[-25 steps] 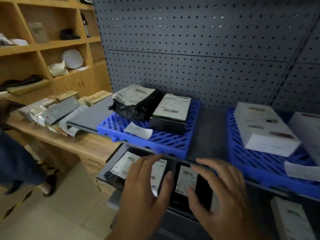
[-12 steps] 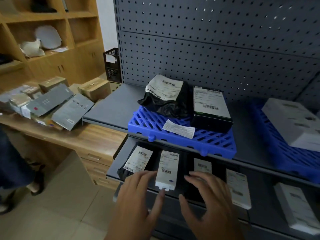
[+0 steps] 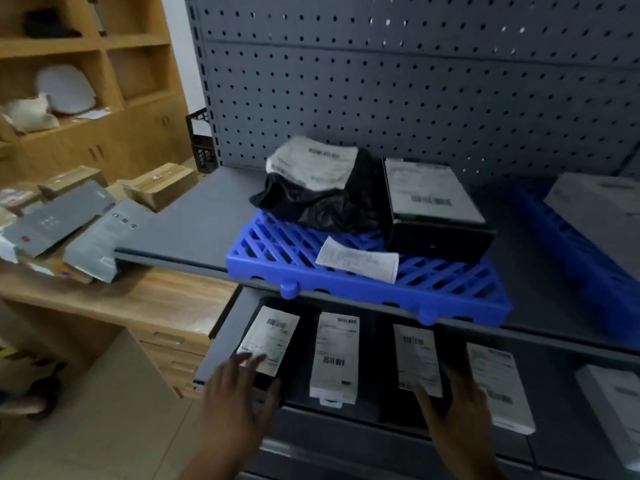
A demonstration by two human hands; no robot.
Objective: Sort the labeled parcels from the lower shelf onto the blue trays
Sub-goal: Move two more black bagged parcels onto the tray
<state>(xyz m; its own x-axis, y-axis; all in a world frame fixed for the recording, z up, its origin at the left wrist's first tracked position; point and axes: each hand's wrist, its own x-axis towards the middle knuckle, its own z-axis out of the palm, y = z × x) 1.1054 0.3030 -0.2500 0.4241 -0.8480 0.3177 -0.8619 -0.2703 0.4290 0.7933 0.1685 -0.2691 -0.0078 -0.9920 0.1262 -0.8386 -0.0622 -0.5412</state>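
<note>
Left hand (image 3: 239, 393): grip released, fingers spread over leftmost black parcel (image 3: 268, 341).
Right hand (image 3: 457, 407): released, on neighbouring black parcel (image 3: 415, 362).
Above: blue tray (image 3: 346, 282) overhangs the lower shelf (image 3: 221, 344).

The tray (image 3: 363, 289) is glossy blue plastic; on it, a crinkled shiny black bag (image 3: 322, 206); the shelf (image 3: 207, 230) is matt grey metal.

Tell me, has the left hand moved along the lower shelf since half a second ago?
Yes. The left hand has shifted left: before it sat under the white slim box; now its fingertips rest on the leftmost black parcel.
</note>
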